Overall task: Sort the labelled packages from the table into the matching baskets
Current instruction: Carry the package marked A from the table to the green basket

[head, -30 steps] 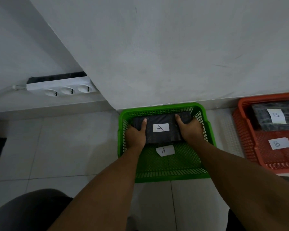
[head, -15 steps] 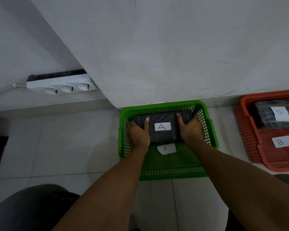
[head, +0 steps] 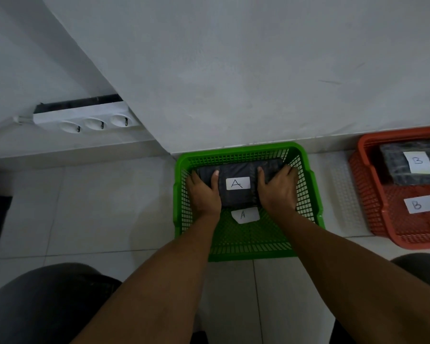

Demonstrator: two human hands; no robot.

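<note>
A dark wrapped package labelled A (head: 237, 187) lies inside the green basket (head: 308, 194) on the floor, against its far wall. My left hand (head: 204, 192) grips the package's left end and my right hand (head: 277, 188) grips its right end. A white tag marked A (head: 245, 215) sits on the basket floor just in front of the package. To the right, the orange basket (head: 372, 214) holds a dark package labelled B (head: 412, 165) and a tag marked B (head: 421, 204).
A white wall rises right behind both baskets. A white power strip (head: 85, 119) is fixed low on the wall at left. A white mesh piece (head: 344, 194) lies between the baskets. My knees fill the bottom corners; the floor is white tile.
The package has sunk a little deeper into the green basket with both hands still on its ends. The view has shifted slightly.
</note>
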